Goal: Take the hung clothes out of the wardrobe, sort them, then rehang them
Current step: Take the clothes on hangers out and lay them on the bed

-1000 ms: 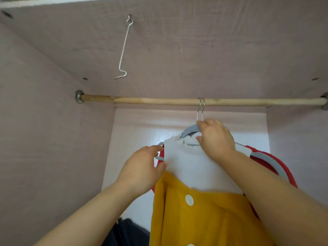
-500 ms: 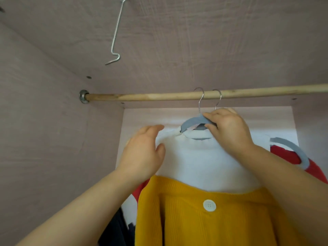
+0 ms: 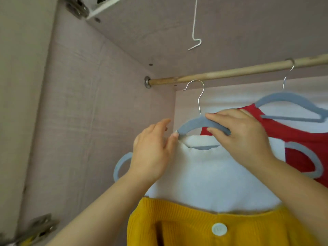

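Right hand [image 3: 243,139]: fingers curled over the top of a grey hanger [image 3: 193,124], thumb underneath; firm hold just right of the hook's base.
Left hand [image 3: 152,153]: fingers nearly straight, holding nothing; thumb tip touches the hanger's left arm where it meets the collar.
Hanger hook [image 3: 199,105]: bare metal, upright, its curve up at the rod's lower edge; cannot tell whether it touches.
Garment [image 3: 213,174]: on the held hanger, white upper part, yellow knit below with a white button [image 3: 219,229]; between the two forearms.
Rod [image 3: 230,71]: wooden, running from a metal socket on the left wall up towards the right.
Second hanger [image 3: 284,97]: grey, hooked over the rod to the right, carrying a red garment [image 3: 301,128] just behind the right hand.
Wire hook [image 3: 194,23]: hangs from the wardrobe ceiling, well above the hands.
Hinge [image 3: 78,8]: metal, on the left panel, upper corner.
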`<state>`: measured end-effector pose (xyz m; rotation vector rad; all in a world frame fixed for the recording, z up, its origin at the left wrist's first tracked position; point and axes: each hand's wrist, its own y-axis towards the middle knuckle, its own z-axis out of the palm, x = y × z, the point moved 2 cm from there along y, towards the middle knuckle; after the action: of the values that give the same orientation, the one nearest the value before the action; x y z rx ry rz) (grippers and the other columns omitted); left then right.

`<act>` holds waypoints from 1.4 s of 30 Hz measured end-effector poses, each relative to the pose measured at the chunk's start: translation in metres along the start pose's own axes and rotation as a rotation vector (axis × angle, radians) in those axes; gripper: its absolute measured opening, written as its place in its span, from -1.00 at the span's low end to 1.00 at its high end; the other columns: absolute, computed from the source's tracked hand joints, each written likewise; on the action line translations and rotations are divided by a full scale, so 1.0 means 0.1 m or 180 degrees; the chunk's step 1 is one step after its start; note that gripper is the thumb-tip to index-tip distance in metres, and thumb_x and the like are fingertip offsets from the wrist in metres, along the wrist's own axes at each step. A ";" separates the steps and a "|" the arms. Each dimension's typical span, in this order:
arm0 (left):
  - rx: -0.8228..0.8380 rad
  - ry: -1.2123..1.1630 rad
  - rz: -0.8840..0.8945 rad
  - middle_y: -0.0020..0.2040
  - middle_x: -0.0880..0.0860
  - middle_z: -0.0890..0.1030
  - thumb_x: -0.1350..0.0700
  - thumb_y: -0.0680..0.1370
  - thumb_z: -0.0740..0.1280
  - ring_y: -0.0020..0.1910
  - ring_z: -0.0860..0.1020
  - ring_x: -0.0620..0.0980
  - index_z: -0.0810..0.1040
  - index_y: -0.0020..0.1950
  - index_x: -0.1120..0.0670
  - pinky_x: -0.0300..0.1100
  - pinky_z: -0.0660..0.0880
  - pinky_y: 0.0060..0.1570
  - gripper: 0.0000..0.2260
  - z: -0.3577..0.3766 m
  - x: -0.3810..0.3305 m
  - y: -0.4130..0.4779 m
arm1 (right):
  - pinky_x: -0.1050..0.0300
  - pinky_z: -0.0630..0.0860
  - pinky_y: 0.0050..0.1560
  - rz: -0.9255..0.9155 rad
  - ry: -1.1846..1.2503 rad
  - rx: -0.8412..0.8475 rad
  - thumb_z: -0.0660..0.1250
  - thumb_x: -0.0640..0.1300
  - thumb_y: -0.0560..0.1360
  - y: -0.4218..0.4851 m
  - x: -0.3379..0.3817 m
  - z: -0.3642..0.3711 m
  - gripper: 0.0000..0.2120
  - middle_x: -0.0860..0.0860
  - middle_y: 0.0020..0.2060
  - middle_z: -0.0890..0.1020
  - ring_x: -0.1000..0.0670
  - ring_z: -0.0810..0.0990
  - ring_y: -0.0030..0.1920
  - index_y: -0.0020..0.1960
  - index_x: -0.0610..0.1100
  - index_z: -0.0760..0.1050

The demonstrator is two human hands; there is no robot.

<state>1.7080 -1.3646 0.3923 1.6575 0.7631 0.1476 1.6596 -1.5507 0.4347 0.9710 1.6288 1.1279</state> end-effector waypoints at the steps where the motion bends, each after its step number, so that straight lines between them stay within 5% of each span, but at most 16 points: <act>1: 0.0018 -0.0031 -0.0087 0.16 -0.05 0.54 -0.04 0.57 0.18 0.18 0.45 -0.04 0.35 0.38 -0.03 -0.09 0.33 0.19 -0.63 -0.11 0.08 -0.16 | 0.10 0.41 -0.09 0.0012 0.0074 -0.0001 0.39 -0.20 0.35 -0.10 0.16 0.03 -0.70 -0.07 -0.12 0.65 -0.19 0.57 -0.13 0.08 -0.10 0.63; 12: 0.0309 0.0571 -0.0755 0.00 -0.02 0.62 0.04 0.52 0.23 -0.01 0.56 0.02 0.57 0.16 0.03 0.08 0.49 -0.01 -0.74 -1.55 0.65 -2.23 | 0.19 0.42 -0.06 0.0243 0.0980 0.0212 0.40 -0.17 0.38 -1.46 2.09 0.19 -0.76 -0.06 -0.14 0.64 -0.15 0.58 -0.21 0.04 -0.14 0.64; 23: 0.0099 0.1549 -0.1775 -0.12 -0.03 0.62 0.09 0.48 0.31 -0.14 0.57 0.04 0.62 0.05 0.04 0.03 0.51 -0.12 -0.81 -2.88 0.65 -3.95 | 0.18 0.43 -0.06 -0.0080 0.2109 0.0597 0.38 -0.16 0.43 -2.33 3.80 0.14 -0.80 -0.06 -0.16 0.65 -0.05 0.54 -0.19 0.04 -0.12 0.64; 33: -0.0883 0.2978 -0.3089 -0.08 -0.08 0.60 0.07 0.44 0.33 -0.11 0.57 0.02 0.64 0.01 0.01 -0.07 0.48 -0.07 -0.82 -3.88 -0.08 -5.24 | 0.18 0.45 -0.07 -0.0678 0.4268 0.1001 0.31 -0.15 0.46 -2.84 5.35 -0.05 -0.79 -0.02 -0.13 0.64 0.01 0.50 -0.16 0.06 -0.13 0.63; 42: -0.1954 0.4119 -0.4051 -0.03 -0.09 0.61 0.09 0.47 0.40 0.00 0.55 0.00 0.63 0.04 -0.02 -0.03 0.49 0.01 -0.84 -4.56 -1.20 -6.07 | 0.10 0.59 -0.35 -0.1489 0.5615 0.1066 0.47 -0.10 0.38 -2.94 6.63 -0.94 -0.78 -0.04 -0.21 0.66 -0.08 0.60 -0.28 -0.01 -0.14 0.65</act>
<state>1.1487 -1.0277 -0.0137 0.0970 2.2867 0.4795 1.3495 -1.0385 0.0138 -0.6467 3.1845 1.3932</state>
